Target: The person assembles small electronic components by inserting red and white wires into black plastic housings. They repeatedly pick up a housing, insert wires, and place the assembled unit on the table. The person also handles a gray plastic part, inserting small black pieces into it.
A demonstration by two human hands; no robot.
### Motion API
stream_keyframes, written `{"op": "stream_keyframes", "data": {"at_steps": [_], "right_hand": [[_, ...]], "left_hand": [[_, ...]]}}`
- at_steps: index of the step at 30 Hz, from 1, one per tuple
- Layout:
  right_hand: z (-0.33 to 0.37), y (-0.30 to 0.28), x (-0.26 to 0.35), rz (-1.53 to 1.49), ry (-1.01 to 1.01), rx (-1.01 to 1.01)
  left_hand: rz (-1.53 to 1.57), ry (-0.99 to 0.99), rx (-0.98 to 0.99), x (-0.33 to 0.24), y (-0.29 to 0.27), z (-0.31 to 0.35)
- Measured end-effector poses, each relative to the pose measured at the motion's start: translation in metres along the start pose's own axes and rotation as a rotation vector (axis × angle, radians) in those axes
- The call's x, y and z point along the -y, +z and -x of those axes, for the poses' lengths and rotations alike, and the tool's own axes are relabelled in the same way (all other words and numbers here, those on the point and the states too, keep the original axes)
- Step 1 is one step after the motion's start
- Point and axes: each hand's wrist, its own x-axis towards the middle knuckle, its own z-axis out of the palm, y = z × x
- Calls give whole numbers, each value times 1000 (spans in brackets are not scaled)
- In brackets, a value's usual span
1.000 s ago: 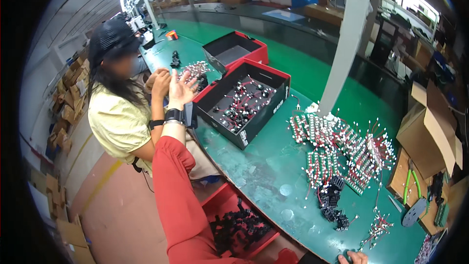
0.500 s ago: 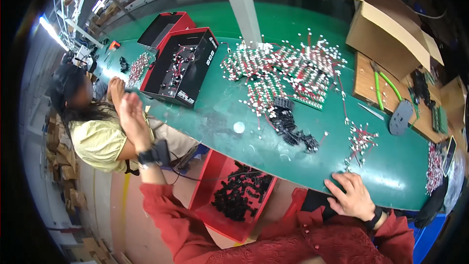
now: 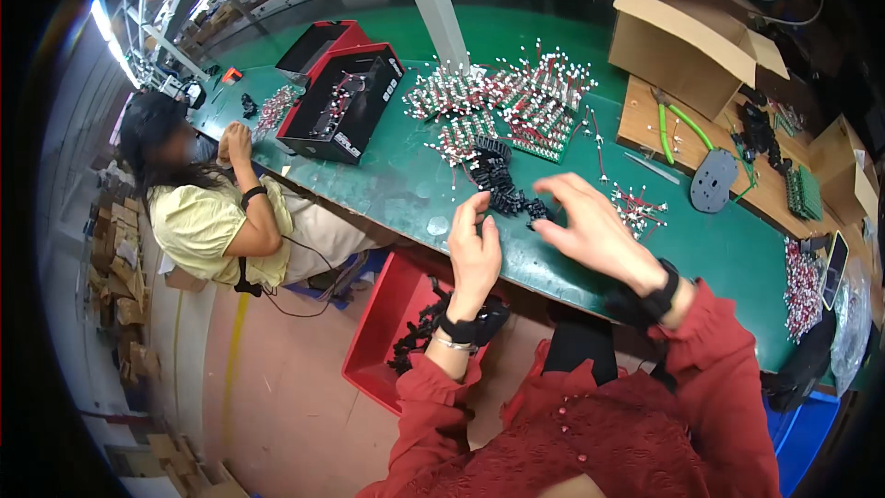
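Note:
My right hand (image 3: 599, 235) is open, palm down and fingers spread, just to the right of the near end of a heap of small black plastic parts (image 3: 498, 180). Left of that end, my left hand (image 3: 475, 258) is raised near the table edge. Its fingers are slightly bent, with the thumb apart, and nothing shows in it. Behind the black parts lie several green circuit boards (image 3: 544, 143) bristling with red wires and white connectors. A loose bunch of red-and-white wire leads (image 3: 639, 209) rests beyond my right hand.
A black box with red edges (image 3: 373, 124) holds wired pieces. Below the table edge is a red bin (image 3: 364, 337) of black parts. At right are green-handled cutters (image 3: 666, 134), tweezers (image 3: 653, 168), a grey plate (image 3: 714, 180) and a cardboard box (image 3: 678, 60). A co-worker (image 3: 217, 212) sits left.
My left hand has come from the far left, near the co-worker, to beside the black parts. My right hand has moved left and forward from the table's front edge. The view has shifted.

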Motion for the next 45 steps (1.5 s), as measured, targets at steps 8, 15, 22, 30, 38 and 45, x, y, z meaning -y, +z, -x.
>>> {"op": "stream_keyframes", "data": {"at_steps": [8, 15, 22, 30, 38, 45], "right_hand": [[-42, 39, -9, 383, 40, 72], [-21, 37, -10, 497, 90, 90], [-22, 50, -20, 571, -9, -41], [-23, 35, -19, 335, 134, -2], [-32, 12, -23, -297, 494, 50], [-24, 16, -32, -753, 556, -32]], "left_hand": [[243, -149, 83, 0, 4, -2], [132, -121, -12, -2, 5, 2], [159, -189, 61, -1, 15, -11], [219, -123, -117, -13, 16, 12], [407, -178, -141, -24, 17, 12], [882, -526, -65, -42, 27, 1]]}}
